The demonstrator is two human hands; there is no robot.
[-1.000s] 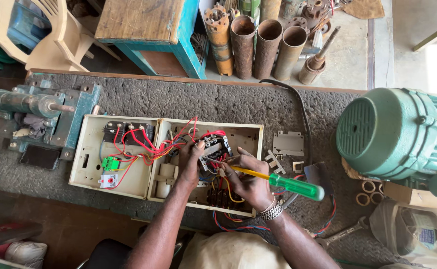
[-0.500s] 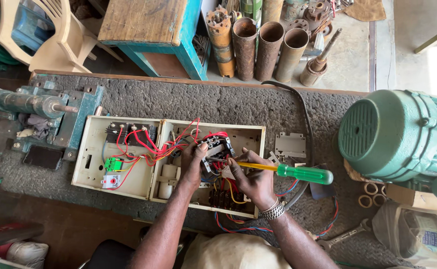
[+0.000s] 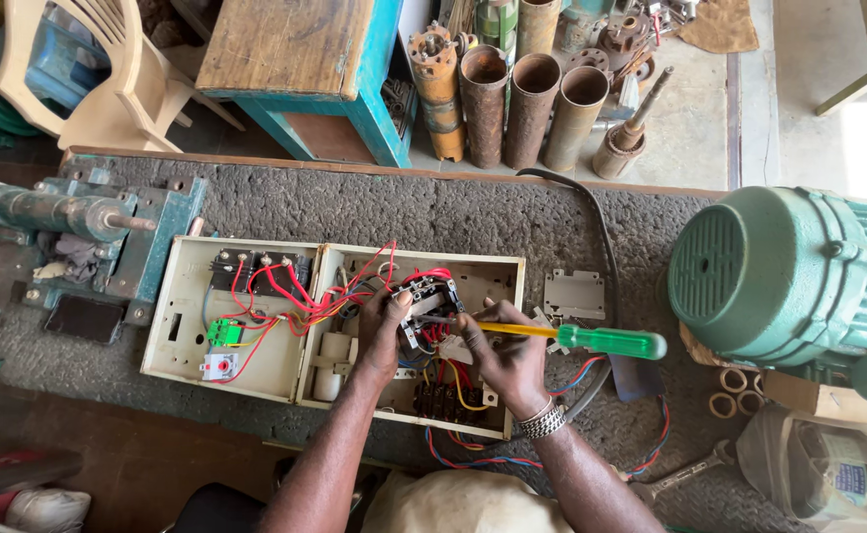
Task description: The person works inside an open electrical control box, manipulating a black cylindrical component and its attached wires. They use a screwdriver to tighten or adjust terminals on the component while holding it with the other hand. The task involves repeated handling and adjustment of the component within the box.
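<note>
Head view: workbench (image 3: 473, 212) with grey rough top, rusty pipes (image 3: 532, 94) on the floor behind, green motor (image 3: 799, 276) at right.
Open cream box (image 3: 256, 365) holds red wires; left hand (image 3: 382, 331) is closed around a black switch block (image 3: 429, 301) inside it. Right hand (image 3: 505, 360) grips a green-handled screwdriver (image 3: 577, 338), tip at the block.
</note>
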